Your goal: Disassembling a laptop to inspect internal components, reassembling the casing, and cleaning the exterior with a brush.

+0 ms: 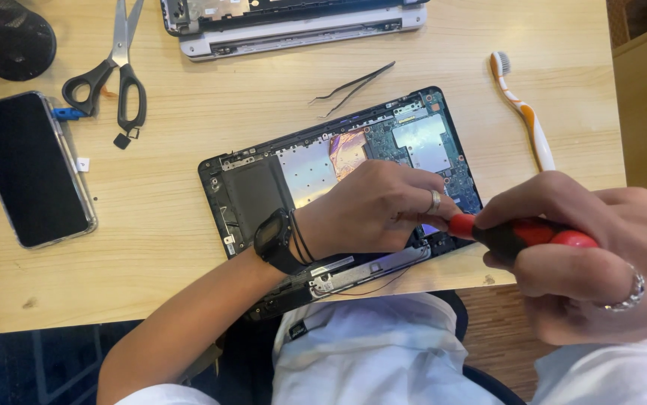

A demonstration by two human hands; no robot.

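Head view, nearest first: the right hand [594, 259] is clenched around the red-and-black handle of a screwdriver [522, 234], whose tip runs left and is hidden under the other hand. The left hand [372, 206], with a ring and a black wristwatch, rests curled on the opened laptop base [338, 176]; whether its fingers pinch anything I cannot tell. That base lies tilted at the near edge of the wooden table [188, 270], showing silver shielding plates, a copper-coloured patch and a blue-green circuit board (a small white label sits at its lower left corner). Beyond lie thin black tweezers [353, 86], an orange-and-white toothbrush [522, 112], a dark phone [29, 169], black-handled scissors [113, 75] and, farthest, a grey laptop shell [293, 26].
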